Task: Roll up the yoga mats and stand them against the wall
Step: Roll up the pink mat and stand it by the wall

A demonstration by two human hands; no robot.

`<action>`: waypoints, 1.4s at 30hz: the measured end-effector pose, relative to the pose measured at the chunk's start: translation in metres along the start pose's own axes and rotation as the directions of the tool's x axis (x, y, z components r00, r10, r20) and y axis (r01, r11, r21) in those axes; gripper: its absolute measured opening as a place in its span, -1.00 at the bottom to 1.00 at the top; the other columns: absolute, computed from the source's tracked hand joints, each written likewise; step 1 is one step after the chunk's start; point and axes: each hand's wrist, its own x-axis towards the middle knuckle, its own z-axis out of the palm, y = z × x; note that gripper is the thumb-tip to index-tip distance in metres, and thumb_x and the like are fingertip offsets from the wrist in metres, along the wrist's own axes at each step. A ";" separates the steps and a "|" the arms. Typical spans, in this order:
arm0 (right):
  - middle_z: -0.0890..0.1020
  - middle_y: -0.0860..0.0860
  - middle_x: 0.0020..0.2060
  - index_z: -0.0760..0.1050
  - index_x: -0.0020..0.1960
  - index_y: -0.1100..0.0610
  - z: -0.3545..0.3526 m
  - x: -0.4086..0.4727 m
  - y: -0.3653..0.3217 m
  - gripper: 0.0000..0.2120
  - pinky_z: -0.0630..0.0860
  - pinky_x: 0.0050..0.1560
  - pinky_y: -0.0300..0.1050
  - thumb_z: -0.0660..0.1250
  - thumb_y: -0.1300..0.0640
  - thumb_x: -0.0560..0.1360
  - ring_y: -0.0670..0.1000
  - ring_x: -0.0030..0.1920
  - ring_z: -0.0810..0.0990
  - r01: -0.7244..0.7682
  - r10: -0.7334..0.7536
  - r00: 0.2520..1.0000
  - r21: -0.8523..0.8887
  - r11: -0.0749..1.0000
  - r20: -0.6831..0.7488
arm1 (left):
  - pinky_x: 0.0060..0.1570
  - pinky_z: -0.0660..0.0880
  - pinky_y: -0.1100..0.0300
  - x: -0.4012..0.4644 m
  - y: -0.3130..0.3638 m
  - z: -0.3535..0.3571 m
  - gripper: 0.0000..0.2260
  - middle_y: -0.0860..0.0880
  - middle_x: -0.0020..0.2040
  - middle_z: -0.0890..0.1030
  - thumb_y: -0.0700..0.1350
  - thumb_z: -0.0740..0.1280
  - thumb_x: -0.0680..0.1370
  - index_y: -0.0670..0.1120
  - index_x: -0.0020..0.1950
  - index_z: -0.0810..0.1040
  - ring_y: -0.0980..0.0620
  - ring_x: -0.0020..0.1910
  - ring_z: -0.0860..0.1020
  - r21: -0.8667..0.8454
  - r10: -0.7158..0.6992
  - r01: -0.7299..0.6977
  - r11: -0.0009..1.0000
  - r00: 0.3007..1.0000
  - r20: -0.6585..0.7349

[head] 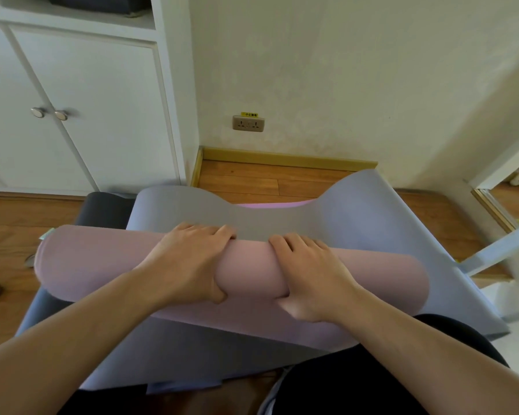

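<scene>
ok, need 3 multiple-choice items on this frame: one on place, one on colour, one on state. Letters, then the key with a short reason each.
1. Where is the wall socket?
A. on the cabinet door
B. low on the wall, above the skirting board
C. on the floor

2. What colour is the outside of the roll?
A. pink
B. green
C. black

3. What are the hands doing?
A. hanging idle
B. both gripping the roll
C. one opening the cabinet

Key:
1 B, it sits on the wall right of the cabinet.
2 A, the rolled surface is pink.
3 B, the left hand and right hand curl round the roll.
</scene>
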 end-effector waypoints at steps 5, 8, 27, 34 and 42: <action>0.59 -0.04 0.14 0.39 0.31 -0.05 -0.007 0.001 0.006 -0.34 0.56 0.13 0.01 0.49 -0.16 0.27 0.08 0.08 0.58 -0.028 0.029 0.999 0.080 0.996 -0.014 | 0.35 0.43 0.02 -0.003 0.007 0.010 -0.15 0.09 0.35 0.44 0.40 0.46 0.23 0.12 0.43 0.36 -0.02 0.28 0.47 0.130 -0.003 0.011 0.991 0.998 -0.065; 0.59 -0.04 0.24 0.35 0.40 -0.06 -0.008 0.000 0.003 -0.26 0.53 0.20 -0.02 0.49 -0.24 0.31 0.08 0.17 0.59 -0.022 0.022 1.000 0.086 0.996 -0.009 | 0.21 0.50 0.01 0.003 0.005 0.015 -0.23 0.06 0.24 0.50 0.30 0.52 0.23 0.08 0.36 0.41 -0.04 0.17 0.52 0.134 -0.010 0.021 0.991 0.997 -0.082; 0.50 -0.02 0.35 0.25 0.56 -0.01 -0.043 0.035 -0.013 -0.04 0.47 0.34 0.09 0.51 -0.29 0.27 0.11 0.33 0.51 0.056 -0.057 0.991 -0.015 0.998 -0.121 | 0.07 0.54 0.04 -0.008 -0.035 -0.029 -0.32 0.08 0.12 0.61 0.32 0.46 0.24 0.10 0.30 0.51 0.00 0.04 0.57 0.162 -0.025 0.059 0.985 0.979 -0.203; 0.55 0.03 0.23 0.28 0.41 0.02 -0.027 0.060 -0.033 -0.19 0.52 0.23 0.10 0.54 -0.21 0.29 0.16 0.21 0.55 0.053 -0.060 0.996 -0.103 0.993 -0.068 | 0.01 0.46 0.19 -0.015 -0.052 -0.028 -0.31 0.23 0.12 0.57 0.39 0.47 0.23 0.29 0.32 0.40 0.17 0.00 0.50 -0.037 -0.137 0.137 0.990 0.990 -0.018; 0.61 -0.03 0.11 0.38 0.26 -0.04 -0.021 0.059 -0.029 -0.37 0.56 0.08 0.09 0.45 -0.20 0.26 0.14 0.10 0.62 0.013 -0.014 1.000 -0.021 1.000 -0.018 | 0.15 0.48 0.08 -0.008 -0.035 0.003 -0.32 0.04 0.18 0.47 0.30 0.50 0.26 0.07 0.28 0.41 -0.01 0.11 0.50 0.165 -0.103 0.115 0.980 0.991 -0.080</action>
